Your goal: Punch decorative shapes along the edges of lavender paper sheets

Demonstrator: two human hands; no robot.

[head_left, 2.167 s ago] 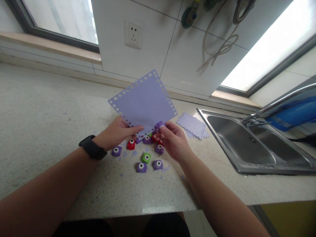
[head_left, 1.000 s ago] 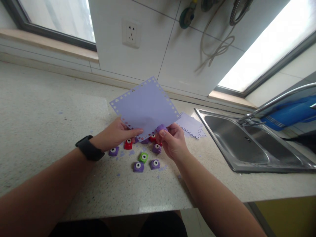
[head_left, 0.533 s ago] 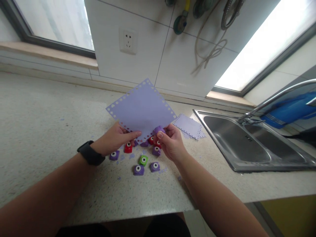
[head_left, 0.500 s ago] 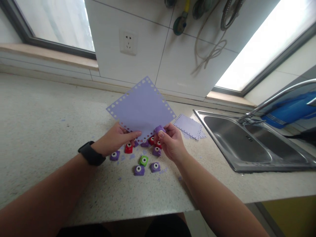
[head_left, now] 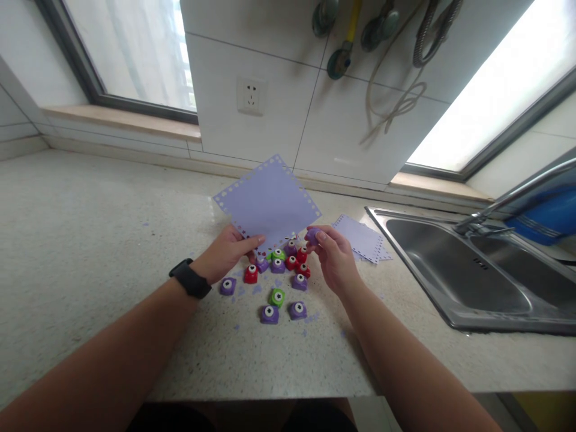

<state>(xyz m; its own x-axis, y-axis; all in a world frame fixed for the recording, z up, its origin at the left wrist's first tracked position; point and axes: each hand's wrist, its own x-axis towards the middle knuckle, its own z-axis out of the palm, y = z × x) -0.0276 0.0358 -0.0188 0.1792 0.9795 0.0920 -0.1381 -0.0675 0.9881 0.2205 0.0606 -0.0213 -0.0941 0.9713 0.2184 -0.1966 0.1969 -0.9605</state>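
My left hand pinches the lower left edge of a lilac sheet of paper, held up at a tilt over the counter. Small cut-out shapes line the sheet's edges. A purple craft punch is gripped in my right hand, just right of the sheet and apart from it. Below the paper sit several more punches: a red punch, a green punch, a purple punch and others clustered together. Their white tops carry dark shape marks.
Smaller lilac sheets with punched edges lie on the counter beside my right hand. A steel double sink with a tap stands at the right. Lilac paper scraps are scattered among the punches. A wall with a socket rises behind.
The punch in my right hand has come off the sheet's lower right edge, moving right. More of the clustered punches now show under the paper. The whole view has shifted slightly.
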